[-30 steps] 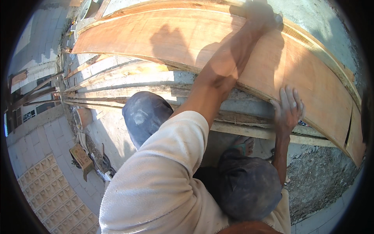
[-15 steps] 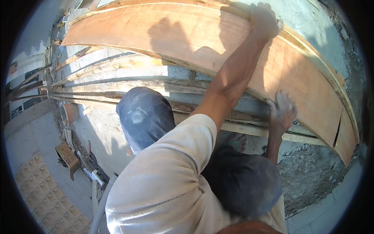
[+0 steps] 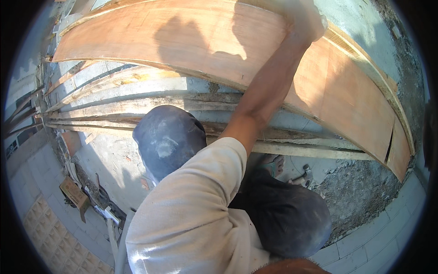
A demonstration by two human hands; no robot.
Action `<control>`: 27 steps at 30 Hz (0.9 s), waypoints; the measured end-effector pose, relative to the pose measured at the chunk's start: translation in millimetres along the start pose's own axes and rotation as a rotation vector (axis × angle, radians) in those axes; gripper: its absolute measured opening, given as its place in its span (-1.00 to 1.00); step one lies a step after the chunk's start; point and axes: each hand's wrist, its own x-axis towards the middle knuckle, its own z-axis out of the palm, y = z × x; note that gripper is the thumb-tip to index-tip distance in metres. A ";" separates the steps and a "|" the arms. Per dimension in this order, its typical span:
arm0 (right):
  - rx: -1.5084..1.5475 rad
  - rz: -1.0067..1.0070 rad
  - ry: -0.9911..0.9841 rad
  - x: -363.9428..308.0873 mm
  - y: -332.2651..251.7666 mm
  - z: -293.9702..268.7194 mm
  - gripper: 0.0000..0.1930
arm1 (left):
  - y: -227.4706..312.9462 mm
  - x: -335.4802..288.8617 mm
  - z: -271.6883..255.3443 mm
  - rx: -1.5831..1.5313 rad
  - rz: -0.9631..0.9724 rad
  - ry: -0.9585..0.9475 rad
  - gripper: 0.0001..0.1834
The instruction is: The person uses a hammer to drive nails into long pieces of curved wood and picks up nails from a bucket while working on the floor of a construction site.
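- Left hand at the top right of the frame, on the upper edge of the plywood sheet; arm stretched full length from the white sleeve.
- Grip: fingers look closed over the sheet's top edge, though glare washes out the hand.
- Right hand not seen.
- Sheet runs across the top of the frame, leaning on a concrete wall.
- Rough wooden battens lie below it, mid-left.
- Knees in dark trousers at centre; hammer on rubble, centre right.
- Likely best handling: keep the hold near the sheet's middle, press it flat against the wall, and avoid twisting the split right end.
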 end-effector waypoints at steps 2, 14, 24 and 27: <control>0.053 0.007 -0.013 2.5 1.0 -0.5 -0.35 | 1.3 12.2 -5.6 -0.207 -0.138 0.025 -0.56; 0.779 -0.102 -0.065 -20.2 -129.0 -91.9 -0.25 | 8.2 1.7 -61.6 -0.312 -0.288 -0.014 -0.48; 0.452 -0.678 -0.381 12.2 -232.2 -125.0 -0.28 | -0.8 -6.6 -52.7 0.007 0.185 -0.241 -0.73; 0.223 -1.306 -0.150 29.8 -279.6 -110.7 -0.32 | -7.0 -18.1 -32.1 0.001 0.145 -0.241 -0.73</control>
